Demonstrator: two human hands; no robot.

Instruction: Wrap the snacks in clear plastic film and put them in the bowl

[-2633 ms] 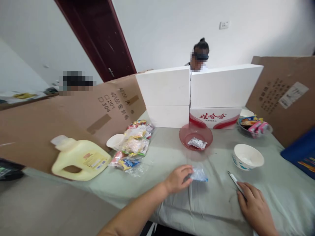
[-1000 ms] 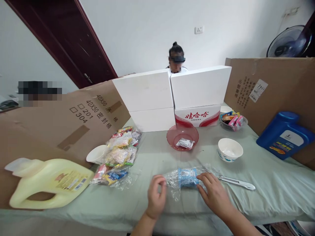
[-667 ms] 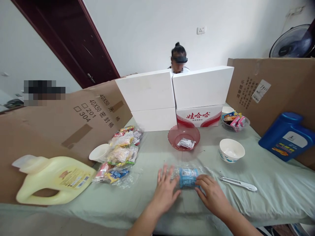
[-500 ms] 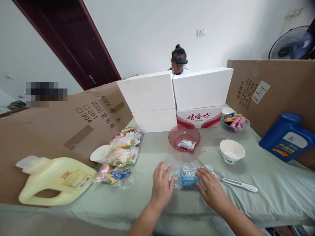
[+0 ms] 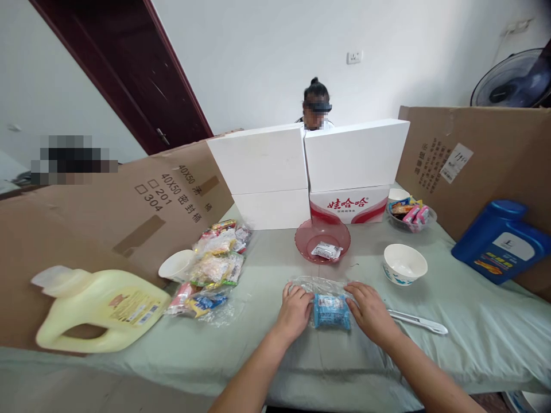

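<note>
1 blue packet (image 5: pixel 331 312) lies flat on the pale green cloth (image 5: pixel 473 350), between the left hand (image 5: pixel 295 310) and the right hand (image 5: pixel 370 312). Clear film (image 5: pixel 318 282) around it; outline hard to trace, and its 2 ends pass out of sight under the fingers. Print on packet too blurred to read.

Left hand: half curled, fingertips down at packet's left end. Right hand: loosely bent, thumb and fingertips at packet's right end. Whether either pinches film or merely presses it: cannot tell, palms hidden from above. Both forearms cut off by lower edge of view.

White cutter (image 5: pixel 419 322) just right of right hand; tip hard to make out there. Pink dish (image 5: pixel 306 244) beyond packet, 1 silvery sachet (image 5: pixel 327 250) inside. At left, snack pile (image 5: pixel 217 267) of overlapping wrappers, count not possible; it hides part of a white cup (image 5: pixel 174 265). Blue bottle (image 5: pixel 501 241) clipped at right edge. Behind white boxes (image 5: pixel 262 160), 1 person (image 5: pixel 317 106), only head and shoulders showing.
</note>
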